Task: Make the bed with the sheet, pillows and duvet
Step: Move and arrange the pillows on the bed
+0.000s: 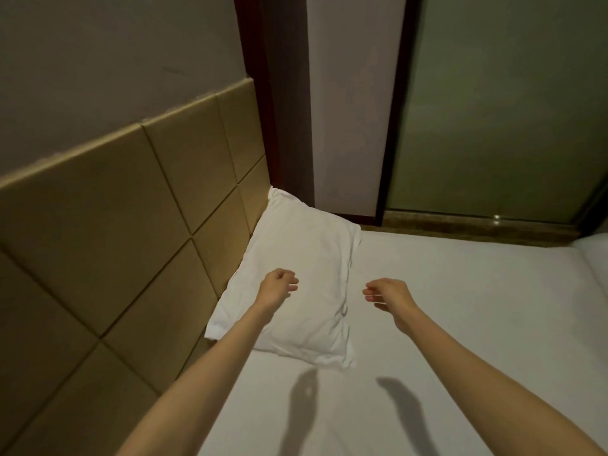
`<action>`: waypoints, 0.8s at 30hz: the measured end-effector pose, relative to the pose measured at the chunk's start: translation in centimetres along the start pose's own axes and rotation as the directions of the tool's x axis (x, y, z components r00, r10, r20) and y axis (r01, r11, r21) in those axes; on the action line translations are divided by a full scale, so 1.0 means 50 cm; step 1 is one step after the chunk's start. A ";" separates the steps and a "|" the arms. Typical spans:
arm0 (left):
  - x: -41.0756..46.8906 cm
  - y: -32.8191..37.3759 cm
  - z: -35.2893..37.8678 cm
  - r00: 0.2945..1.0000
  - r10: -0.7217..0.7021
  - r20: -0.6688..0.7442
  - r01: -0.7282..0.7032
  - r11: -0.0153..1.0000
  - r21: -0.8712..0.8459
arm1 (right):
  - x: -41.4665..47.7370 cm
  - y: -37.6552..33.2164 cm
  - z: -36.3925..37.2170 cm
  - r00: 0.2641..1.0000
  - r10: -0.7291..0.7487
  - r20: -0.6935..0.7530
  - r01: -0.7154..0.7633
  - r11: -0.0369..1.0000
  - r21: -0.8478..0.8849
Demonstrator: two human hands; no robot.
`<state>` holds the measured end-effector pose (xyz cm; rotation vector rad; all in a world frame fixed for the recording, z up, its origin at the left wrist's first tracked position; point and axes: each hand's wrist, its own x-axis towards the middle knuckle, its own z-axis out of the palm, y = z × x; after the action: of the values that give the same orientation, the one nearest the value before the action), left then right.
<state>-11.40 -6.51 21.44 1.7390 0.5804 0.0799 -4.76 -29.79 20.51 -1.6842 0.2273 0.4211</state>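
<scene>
By the tan padded headboard (131, 209), the white fabric pillow (296, 245) lies placed; left hand (279, 284) and right hand (385, 294) hover empty, loosely curled, so fetching another pillow seems next.

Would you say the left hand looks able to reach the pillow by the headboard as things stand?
Probably yes: the left hand hovers empty just above the pillow, fingers loosely curled, and nothing lies between them.
</scene>
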 end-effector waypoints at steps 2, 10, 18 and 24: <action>-0.030 0.004 0.010 1.000 -0.024 0.006 0.025 0.998 -0.061 | -0.031 0.008 -0.013 1.000 0.003 0.000 -0.003 1.000 -0.003; -0.167 0.005 0.072 0.994 -0.062 0.093 0.075 0.986 -0.147 | -0.125 0.030 -0.091 1.000 -0.008 0.015 0.007 0.999 0.044; -0.339 0.029 0.228 0.995 -0.047 0.085 0.065 0.974 -0.217 | -0.222 0.073 -0.281 0.999 -0.027 0.044 0.025 0.999 0.039; -0.476 -0.007 0.399 0.988 -0.106 0.111 0.125 0.976 -0.176 | -0.311 0.159 -0.498 0.999 -0.007 0.047 0.006 1.000 0.025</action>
<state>-25.14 -34.38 22.00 1.5191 0.5804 -0.0362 -18.40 -56.92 22.27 -1.6485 0.1914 0.4513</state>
